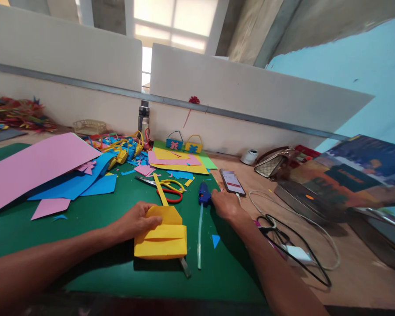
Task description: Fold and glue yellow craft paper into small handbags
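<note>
Nearest the camera, low in the centre of the frame, a folded yellow paper piece lies flat on the green cutting mat. The left hand comes in from the lower left and rests on its upper left corner, fingers spread flat and pressing down; its grip is not closed around anything. A narrow yellow strip rises from the top of the folded piece toward the middle of the frame, and a grey ruler end pokes out from under the lower right corner.

Just right of the paper lies a glue stick, its long axis running nearly straight up the frame, ending in the blue glue gun. The right hand sits at the gun's right side, fingertips touching its body; whether the fingers have closed around it cannot be told. The gun lies left of that hand, and the right hand is clearly the nearer one.

Beyond the strip lie scissors with yellow and red handles. Right of the gun, off the mat on the table, is a phone with a white cable looping away. Farther back sit pink paper, blue paper and two small paper bags against the white partition.
</note>
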The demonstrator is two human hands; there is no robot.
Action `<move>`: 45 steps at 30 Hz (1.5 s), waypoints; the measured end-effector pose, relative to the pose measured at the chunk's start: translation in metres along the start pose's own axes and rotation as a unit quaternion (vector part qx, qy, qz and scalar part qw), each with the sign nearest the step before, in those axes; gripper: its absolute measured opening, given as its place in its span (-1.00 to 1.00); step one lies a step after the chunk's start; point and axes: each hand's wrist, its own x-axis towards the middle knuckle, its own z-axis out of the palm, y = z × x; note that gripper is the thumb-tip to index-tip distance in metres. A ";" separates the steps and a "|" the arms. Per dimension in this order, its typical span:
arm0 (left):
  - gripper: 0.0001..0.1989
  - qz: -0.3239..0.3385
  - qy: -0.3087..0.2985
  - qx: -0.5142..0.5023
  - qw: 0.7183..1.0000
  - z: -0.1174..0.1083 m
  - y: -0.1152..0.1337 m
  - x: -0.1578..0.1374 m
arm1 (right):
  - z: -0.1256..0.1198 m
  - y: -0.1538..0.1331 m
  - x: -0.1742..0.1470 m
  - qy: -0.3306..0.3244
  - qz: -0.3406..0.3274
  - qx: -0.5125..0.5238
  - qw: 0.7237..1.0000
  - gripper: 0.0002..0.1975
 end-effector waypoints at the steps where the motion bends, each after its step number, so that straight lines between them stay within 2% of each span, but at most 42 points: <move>1: -0.78 0.002 0.001 0.002 1.000 0.000 0.001 0.000 | -0.001 0.000 0.000 0.004 0.002 0.001 1.000 -0.68; 6: -0.77 0.006 0.002 0.006 1.000 0.000 0.004 0.000 | -0.003 -0.002 -0.003 0.046 -0.001 0.015 0.999 -0.75; 10: -0.81 0.035 0.043 0.019 0.998 -0.004 0.006 0.003 | -0.006 0.002 -0.003 0.111 -0.038 0.041 0.992 -0.63; 13: -0.80 0.046 0.057 0.009 0.997 -0.008 0.008 0.006 | -0.008 0.010 0.001 0.150 -0.066 0.075 0.984 -0.63; 18: -0.82 0.032 0.050 0.000 0.998 -0.009 0.010 0.006 | -0.013 0.018 0.002 0.206 -0.056 0.173 0.962 -0.69; 22: -0.82 0.022 0.052 0.006 0.998 -0.009 0.010 0.006 | -0.018 0.008 -0.006 0.226 -0.061 0.296 0.926 -0.73; 24: -0.81 0.013 0.059 0.007 0.998 -0.009 0.009 0.006 | -0.019 0.000 -0.010 0.229 -0.064 0.312 0.920 -0.69; 28: -0.80 0.012 0.065 0.017 0.998 -0.010 0.008 0.006 | -0.017 -0.012 -0.012 0.212 -0.032 0.284 0.935 -0.54; 31: -0.78 0.009 0.062 0.023 0.998 -0.009 0.009 0.004 | -0.016 -0.010 -0.013 0.172 -0.022 0.272 0.947 -0.47; 35: -0.75 0.003 0.057 0.018 0.998 -0.007 0.011 0.002 | -0.023 -0.003 -0.022 0.143 -0.086 0.287 0.943 -0.52; 38: -0.71 -0.003 0.057 0.010 0.998 -0.007 0.011 0.002 | -0.026 -0.002 -0.028 0.159 -0.113 0.205 0.959 -0.53; 41: -0.71 0.003 0.067 0.002 0.998 -0.007 0.010 0.003 | -0.023 -0.003 -0.024 0.170 -0.071 0.082 0.979 -0.42; 45: -0.73 0.013 0.100 -0.004 0.995 -0.007 0.009 0.006 | -0.012 -0.004 -0.011 0.174 -0.010 0.039 0.984 -0.46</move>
